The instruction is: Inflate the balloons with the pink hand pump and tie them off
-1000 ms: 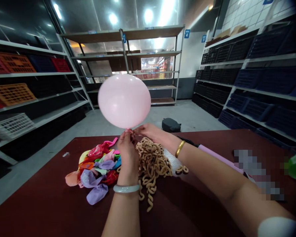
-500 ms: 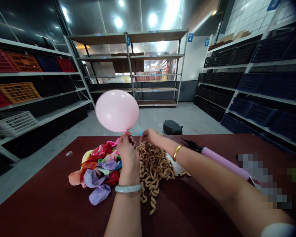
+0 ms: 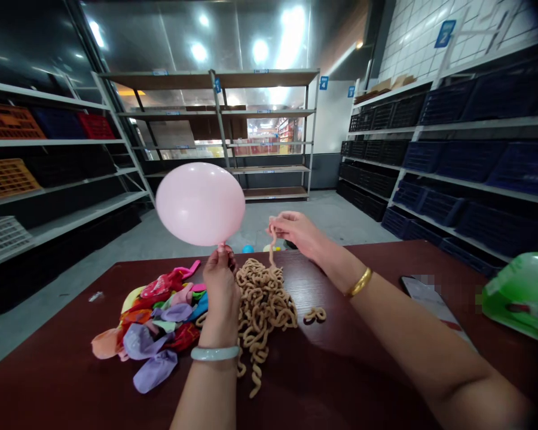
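Observation:
An inflated pink balloon (image 3: 200,204) hangs above the table's far left part, its neck pinched in the fingers of my left hand (image 3: 222,275). My right hand (image 3: 296,230) is raised past the far edge and pinches the end of a tan twisted cord (image 3: 273,248). That cord hangs down to a tangled pile of tan cords (image 3: 264,304) on the table. Left of the pile lie flat balloons in many colours (image 3: 161,322), partly behind my left wrist. A small loose piece of cord (image 3: 314,315) rests to the right of the pile.
The dark red table (image 3: 323,382) carries a phone (image 3: 434,304) at the right and a green container (image 3: 524,295) at the right edge. A small clear scrap (image 3: 96,296) lies at the left. Shelves with crates (image 3: 372,149) stand beyond.
My right hand has lifted from the pile, up and to the right, with a cord end in it. The pink and black tool has gone from sight. The view has turned right.

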Demonstrator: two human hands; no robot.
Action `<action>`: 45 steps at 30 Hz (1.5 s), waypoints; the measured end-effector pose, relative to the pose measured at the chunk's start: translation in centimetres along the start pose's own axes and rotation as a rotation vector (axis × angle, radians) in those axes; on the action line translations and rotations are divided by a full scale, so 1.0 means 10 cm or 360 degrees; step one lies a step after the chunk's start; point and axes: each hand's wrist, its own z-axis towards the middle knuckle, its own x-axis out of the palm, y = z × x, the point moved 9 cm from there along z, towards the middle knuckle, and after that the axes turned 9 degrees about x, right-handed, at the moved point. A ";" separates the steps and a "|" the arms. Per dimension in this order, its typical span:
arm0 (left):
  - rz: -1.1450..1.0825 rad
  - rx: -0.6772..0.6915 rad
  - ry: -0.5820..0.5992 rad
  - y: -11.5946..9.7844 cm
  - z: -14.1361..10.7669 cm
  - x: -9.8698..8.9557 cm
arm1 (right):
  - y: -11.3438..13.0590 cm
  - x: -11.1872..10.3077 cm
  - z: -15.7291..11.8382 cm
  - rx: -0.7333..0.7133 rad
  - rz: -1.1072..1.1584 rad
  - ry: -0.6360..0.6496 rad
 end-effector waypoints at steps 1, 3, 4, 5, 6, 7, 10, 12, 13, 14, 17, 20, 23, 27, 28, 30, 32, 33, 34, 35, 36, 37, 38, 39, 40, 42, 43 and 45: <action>-0.0008 -0.0014 0.0032 0.00 -0.02 0.04 | 0.03 -0.02 -0.05 -0.0024 0.0069 0.0007; 0.0003 -0.0062 0.0067 0.04 -0.07 0.10 | 0.01 -0.04 -0.14 0.0001 0.0231 0.0067; 0.0015 -0.0097 0.0075 0.07 -0.10 0.12 | -0.01 -0.04 -0.19 0.0035 0.0303 0.0103; 0.0029 -0.0136 0.0083 0.11 -0.13 0.13 | -0.04 -0.04 -0.23 0.0071 0.0346 0.0139; 0.0040 -0.0179 0.0090 0.15 -0.17 0.15 | -0.06 -0.04 -0.28 0.0095 0.0345 0.0168; 0.0039 -0.0225 0.0107 0.20 -0.21 0.18 | -0.07 -0.04 -0.33 0.0107 0.0298 0.0198; -0.0010 -0.0344 0.0184 0.35 -0.36 0.28 | -0.09 0.02 -0.47 0.0118 -0.0117 0.0302; -0.0026 -0.0401 0.0258 0.43 -0.45 0.36 | -0.04 0.09 -0.55 0.0003 -0.0614 0.0378; -0.0020 -0.0424 0.0296 0.46 -0.49 0.39 | -0.01 0.14 -0.59 -0.0107 -0.0900 0.0417; 0.0000 -0.0450 0.0331 0.48 -0.53 0.42 | 0.01 0.19 -0.62 -0.0233 -0.1187 0.0443; 0.0138 -0.0506 0.0390 0.52 -0.63 0.46 | 0.00 0.27 -0.69 -0.0496 -0.1870 0.0405; 0.0329 -0.0461 0.0438 0.52 -0.68 0.46 | -0.07 0.28 -0.70 -0.0589 -0.2221 0.0300; 0.0489 -0.0337 0.0469 0.52 -0.66 0.45 | -0.10 0.32 -0.72 -0.0668 -0.2367 0.0250; 0.0643 -0.0032 0.0483 0.46 -0.56 0.42 | -0.11 0.37 -0.75 -0.0724 -0.2424 0.0214; 0.0654 0.0016 0.0500 0.45 -0.55 0.43 | -0.12 0.38 -0.75 -0.0731 -0.2423 0.0218; 0.0643 0.0036 0.0522 0.46 -0.54 0.43 | -0.12 0.39 -0.74 -0.0743 -0.2411 0.0223; 0.0586 -0.0048 0.0509 0.51 -0.55 0.43 | -0.12 0.38 -0.74 -0.0741 -0.2382 0.0218; 0.0545 -0.0119 0.0496 0.55 -0.56 0.42 | -0.12 0.36 -0.73 -0.0730 -0.2355 0.0216; 0.0497 -0.0200 0.0482 0.59 -0.58 0.41 | -0.11 0.34 -0.73 -0.0713 -0.2311 0.0214; 0.0450 -0.0277 0.0469 0.63 -0.61 0.41 | -0.09 0.32 -0.72 -0.0689 -0.2247 0.0205; 0.0413 -0.0339 0.0464 0.66 -0.63 0.42 | -0.07 0.29 -0.71 -0.0656 -0.2160 0.0186; 0.0391 -0.0375 0.0462 0.68 -0.66 0.42 | -0.04 0.25 -0.69 -0.0618 -0.2049 0.0152; 0.0386 -0.0388 0.0463 0.69 -0.68 0.43 | -0.01 0.20 -0.67 -0.0574 -0.1920 0.0102; 0.0388 -0.0393 0.0471 0.68 -0.70 0.44 | 0.02 0.14 -0.65 -0.0528 -0.1779 0.0037; 0.0391 -0.0402 0.0483 0.68 -0.73 0.46 | 0.04 0.08 -0.63 -0.0477 -0.1640 -0.0032; 0.0368 -0.0451 0.0506 0.66 -0.80 0.52 | 0.05 -0.04 -0.58 -0.0390 -0.1410 -0.0161; 0.0334 -0.0493 0.0516 0.64 -0.84 0.55 | 0.05 -0.09 -0.57 -0.0362 -0.1326 -0.0214; 0.0228 -0.0587 0.0536 0.62 -0.92 0.61 | 0.05 -0.15 -0.56 -0.0344 -0.1225 -0.0298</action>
